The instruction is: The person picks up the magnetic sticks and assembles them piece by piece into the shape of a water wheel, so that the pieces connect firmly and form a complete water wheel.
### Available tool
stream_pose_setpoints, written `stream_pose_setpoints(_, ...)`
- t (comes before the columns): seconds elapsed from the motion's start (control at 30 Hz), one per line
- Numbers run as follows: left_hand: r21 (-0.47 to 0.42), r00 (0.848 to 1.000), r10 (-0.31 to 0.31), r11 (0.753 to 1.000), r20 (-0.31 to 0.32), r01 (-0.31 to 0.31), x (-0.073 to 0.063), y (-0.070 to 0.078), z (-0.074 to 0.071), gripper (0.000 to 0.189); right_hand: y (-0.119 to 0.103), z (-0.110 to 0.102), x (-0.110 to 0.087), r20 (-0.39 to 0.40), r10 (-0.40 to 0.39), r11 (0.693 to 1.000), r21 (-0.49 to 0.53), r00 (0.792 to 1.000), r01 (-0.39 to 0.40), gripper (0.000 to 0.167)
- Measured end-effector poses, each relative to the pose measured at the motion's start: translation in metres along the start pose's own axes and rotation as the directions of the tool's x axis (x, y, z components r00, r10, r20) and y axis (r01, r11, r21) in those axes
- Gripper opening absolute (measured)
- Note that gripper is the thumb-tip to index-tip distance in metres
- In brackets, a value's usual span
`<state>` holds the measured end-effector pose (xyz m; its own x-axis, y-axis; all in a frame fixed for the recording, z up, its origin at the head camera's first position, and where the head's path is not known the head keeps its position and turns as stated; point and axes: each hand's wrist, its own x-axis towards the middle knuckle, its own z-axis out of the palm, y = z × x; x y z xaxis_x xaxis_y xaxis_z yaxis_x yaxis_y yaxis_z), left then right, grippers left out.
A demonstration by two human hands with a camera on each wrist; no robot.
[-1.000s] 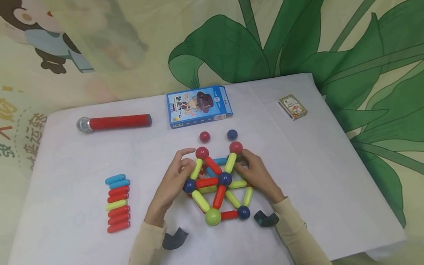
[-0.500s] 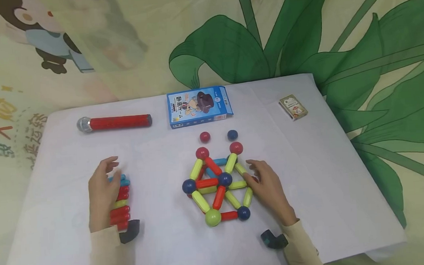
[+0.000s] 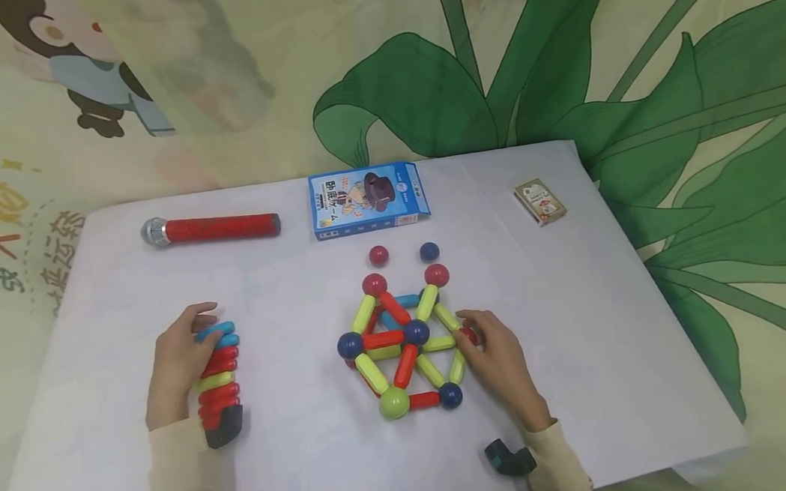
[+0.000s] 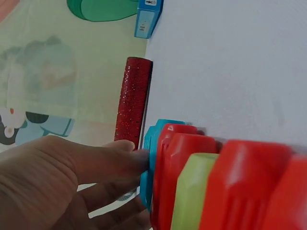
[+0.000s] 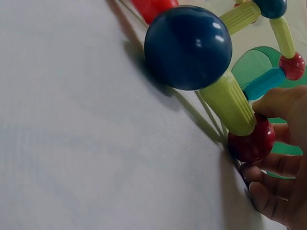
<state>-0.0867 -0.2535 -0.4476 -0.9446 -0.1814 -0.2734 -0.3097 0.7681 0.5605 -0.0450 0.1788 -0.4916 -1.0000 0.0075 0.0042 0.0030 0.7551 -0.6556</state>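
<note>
My left hand (image 3: 183, 356) is at the far end of a row of magnetic building rods. Its thumb touches the blue rods (image 4: 152, 143), while the fingers reach past them with a gap visible in the head view. My right hand (image 3: 504, 355) holds a red ball (image 5: 254, 139) at the right corner of a ball-and-rod structure (image 3: 385, 339), thumb on one side and fingers on the other. Blue, red and green balls joined by red, yellow-green and blue rods form this structure. Red rods (image 3: 220, 393) and a yellow-green rod (image 3: 216, 381) lie below the blue ones.
A loose red ball (image 3: 378, 255) and a loose dark blue ball (image 3: 429, 251) lie behind the structure. Farther back are a red microphone-shaped tube (image 3: 221, 228), a blue card box (image 3: 368, 200) and a small patterned box (image 3: 540, 201). A patterned cloth hangs behind the white table (image 3: 616, 352).
My left hand has left the structure and moved left to the rods, then lowered its thumb onto the blue ones. My right hand has shifted from the upper right to the right corner ball.
</note>
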Motion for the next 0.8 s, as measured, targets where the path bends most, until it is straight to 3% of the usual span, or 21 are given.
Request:
stream_pose_setpoints(0.1, -0.001, 1.000, -0.016, 1.000, 0.022, 0.016, 0.003, 0.004, 0.001, 0.051, 0.001, 0.000, 0.001, -0.008, 0.001, 1.000, 0.010, 1.000, 0.000, 0.035)
stream_pose_setpoints(0.2, 0.014, 1.000, -0.011, 1.000, -0.003, 0.011, 0.006, 0.008, 0.002, 0.049, 0.001, 0.001, 0.001, -0.006, -0.002, 1.000, 0.021, 1.000, 0.002, 0.035)
stream_pose_setpoints(0.27, 0.013, 0.997, 0.047, 0.999, -0.062, -0.047, 0.007, 0.016, 0.003, 0.046, 0.001, 0.001, 0.002, -0.002, -0.003, 1.000, 0.023, 1.000, 0.004, 0.035)
stream_pose_setpoints(0.33, -0.041, 0.980, 0.154, 0.986, -0.129, -0.160, 0.008, 0.032, 0.007, 0.044, 0.001, 0.000, 0.002, -0.001, -0.003, 1.000, 0.021, 1.000, 0.003, 0.035)
stream_pose_setpoints(0.4, -0.110, 0.947, 0.279, 0.948, -0.157, -0.298, 0.008, 0.059, 0.013, 0.042, 0.001, -0.001, 0.002, -0.005, -0.002, 1.000, 0.018, 1.000, 0.002, 0.035)
stream_pose_setpoints(0.5, -0.241, 0.874, 0.477, 0.841, -0.092, -0.485, 0.005, 0.111, 0.025, 0.040, 0.002, -0.002, 0.002, -0.007, -0.003, 1.000, 0.020, 1.000, 0.003, 0.035)
stream_pose_setpoints(0.53, -0.287, 0.845, 0.532, 0.802, -0.054, -0.524, 0.004, 0.128, 0.031, 0.040, 0.002, -0.002, 0.003, -0.008, -0.005, 1.000, 0.026, 1.000, 0.005, 0.035)
stream_pose_setpoints(0.63, -0.368, 0.764, 0.642, 0.729, 0.072, -0.578, 0.004, 0.169, 0.048, 0.040, 0.002, -0.001, 0.004, -0.010, -0.010, 0.999, 0.039, 1.000, 0.011, 0.035)
stream_pose_setpoints(0.73, -0.375, 0.717, 0.677, 0.717, 0.170, -0.588, 0.008, 0.190, 0.064, 0.039, 0.002, 0.001, 0.004, -0.014, -0.014, 0.999, 0.044, 1.000, 0.014, 0.034)
stream_pose_setpoints(0.8, -0.341, 0.705, 0.672, 0.733, 0.226, -0.589, 0.012, 0.196, 0.073, 0.039, 0.003, 0.001, 0.003, -0.018, -0.012, 0.999, 0.041, 1.000, 0.013, 0.034)
